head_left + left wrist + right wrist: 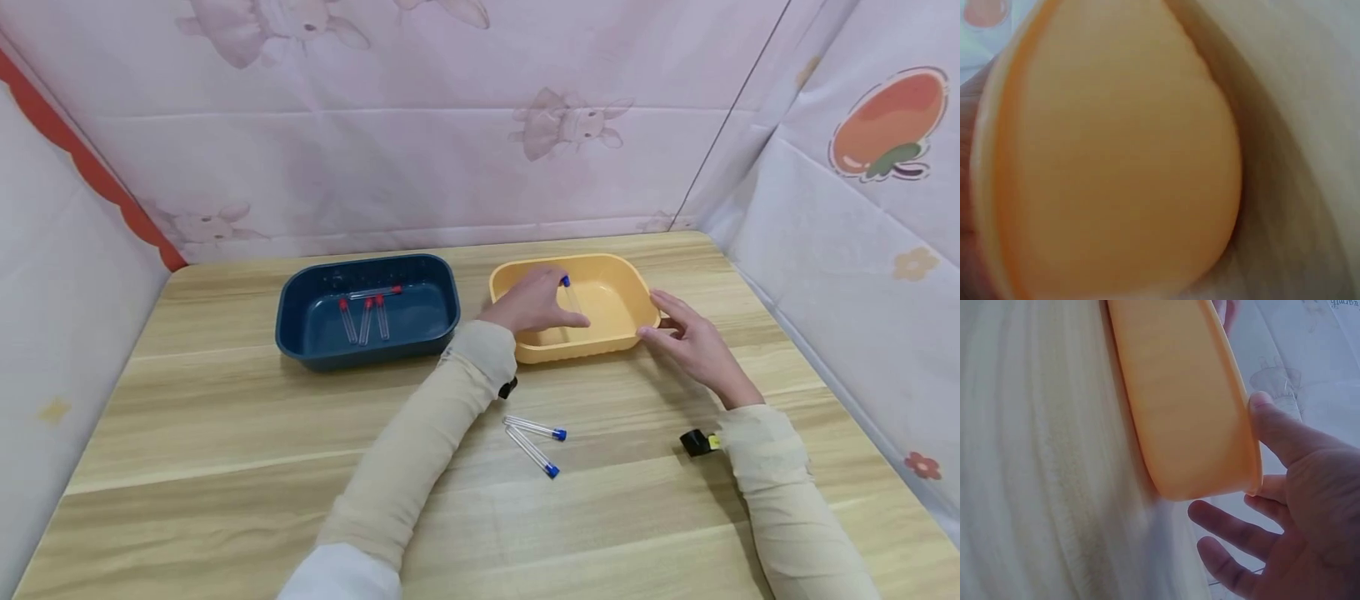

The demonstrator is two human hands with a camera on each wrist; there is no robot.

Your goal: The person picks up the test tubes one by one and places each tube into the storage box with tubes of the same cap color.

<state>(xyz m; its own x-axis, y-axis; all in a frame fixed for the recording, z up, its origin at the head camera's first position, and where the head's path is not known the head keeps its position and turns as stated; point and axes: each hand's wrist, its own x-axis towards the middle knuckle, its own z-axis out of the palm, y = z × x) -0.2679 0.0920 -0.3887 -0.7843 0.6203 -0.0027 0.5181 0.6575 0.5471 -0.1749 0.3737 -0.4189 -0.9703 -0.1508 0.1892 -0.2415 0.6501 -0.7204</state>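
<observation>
Over the left part of the yellow bin [600, 343] hovers my left hand [536, 302], thumb and fingers spread apart. A blue-capped tube [567, 287] shows between them, its cap beside the fingertips; whether they touch it is unclear. My right hand [693, 346] grips the bin's right end. In the right wrist view, the thumb of this hand [1310, 481] lies on the rim of the yellow bin [1185, 400], with two lower fingers free. The bin wall [1122, 150] fills much of the left wrist view. Two blue-capped tubes [534, 452] [536, 427] lie on the table.
Left of the yellow bin stands a dark blue bin [360, 360] with several red-capped tubes [365, 321] inside. Both bins are near the back edge of the wooden table [225, 467]. Printed cloth [435, 175] hangs behind and at both sides.
</observation>
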